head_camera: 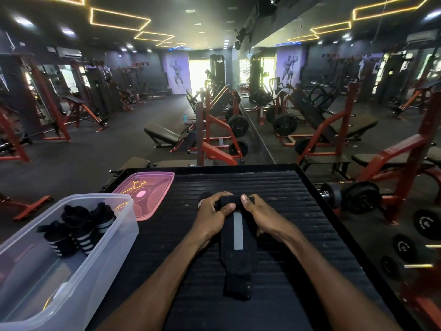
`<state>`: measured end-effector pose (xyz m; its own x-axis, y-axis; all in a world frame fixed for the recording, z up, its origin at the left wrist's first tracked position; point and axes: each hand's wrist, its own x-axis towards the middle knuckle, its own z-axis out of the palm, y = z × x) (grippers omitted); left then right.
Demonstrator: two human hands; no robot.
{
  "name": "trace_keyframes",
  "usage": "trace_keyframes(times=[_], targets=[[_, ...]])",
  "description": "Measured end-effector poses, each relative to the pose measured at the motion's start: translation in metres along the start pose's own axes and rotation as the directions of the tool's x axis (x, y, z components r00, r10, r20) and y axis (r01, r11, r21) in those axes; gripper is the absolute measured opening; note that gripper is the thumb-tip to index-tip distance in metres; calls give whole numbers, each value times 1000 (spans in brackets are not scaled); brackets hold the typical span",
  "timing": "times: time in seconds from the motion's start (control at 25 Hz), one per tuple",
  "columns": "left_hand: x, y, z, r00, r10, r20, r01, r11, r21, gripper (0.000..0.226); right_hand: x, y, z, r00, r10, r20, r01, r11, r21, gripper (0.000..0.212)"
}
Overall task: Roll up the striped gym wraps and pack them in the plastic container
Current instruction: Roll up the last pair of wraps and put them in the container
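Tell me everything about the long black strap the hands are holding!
The wrap is a long black fabric strip with one grey stripe down its middle. It lies flat on the ribbed black mat, pointing toward the person. Its far end is rolled up, gripped by the left hand and right hand.

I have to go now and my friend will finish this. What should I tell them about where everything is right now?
Left hand and right hand: both grip the far end of the black gym wrap with a grey stripe, just starting the roll.
The wrap lies flat on the black ribbed platform, its tail pointing toward you.
The clear plastic container sits at the left, open, with a few rolled striped wraps already inside.
Its pink translucent lid lies on the platform behind it.
Done: those rolled wraps are packed.
Left: roll this wrap up and put it in the container.
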<state>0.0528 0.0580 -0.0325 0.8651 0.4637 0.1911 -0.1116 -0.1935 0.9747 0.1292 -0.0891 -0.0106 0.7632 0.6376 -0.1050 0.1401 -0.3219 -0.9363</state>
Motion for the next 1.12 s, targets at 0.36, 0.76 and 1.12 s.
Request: trace_keyframes(times=[0.36, 0.76, 1.12], targets=[[2, 3, 4, 976, -205, 72, 217, 923, -316, 29, 8, 3, 0, 960, -267, -86, 270, 963, 18, 9], [1, 5, 2, 993, -116, 28, 119, 964, -239, 32, 10, 4, -7, 956, -267, -125, 278, 957, 81, 7], [0, 8, -2, 997, -82, 13, 83, 979, -186, 22, 13, 4, -8, 984, -153, -91, 172, 949, 265, 11]])
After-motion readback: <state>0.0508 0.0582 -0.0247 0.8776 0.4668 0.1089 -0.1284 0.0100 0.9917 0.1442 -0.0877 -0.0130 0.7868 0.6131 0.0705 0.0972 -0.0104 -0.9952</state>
